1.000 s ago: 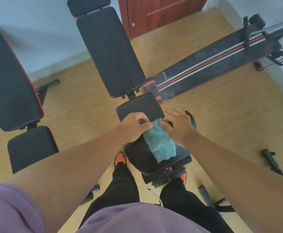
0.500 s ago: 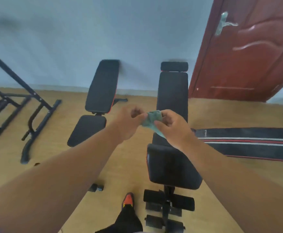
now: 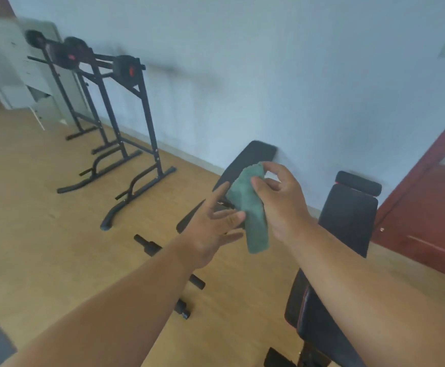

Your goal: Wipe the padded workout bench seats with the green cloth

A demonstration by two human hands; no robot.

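Note:
The green cloth hangs in the air in front of me, pinched near its top by my right hand. My left hand is beside it with fingers spread and straight, its fingertips touching the cloth's left edge. Two black padded benches stand by the wall. The nearer bench is under my right forearm, its backrest raised and its seat at the lower right. The farther bench is mostly hidden behind my hands and the cloth.
A black dip and pull-up rack with weight plates stands at the left on the wooden floor. A red door is at the right. Black bench legs and foot rollers lie on the floor below my left hand.
The view has swung up and left from the bench seat to the room. My left hand has let go of the cloth and spread its fingers; my right hand keeps the cloth, which now hangs down.

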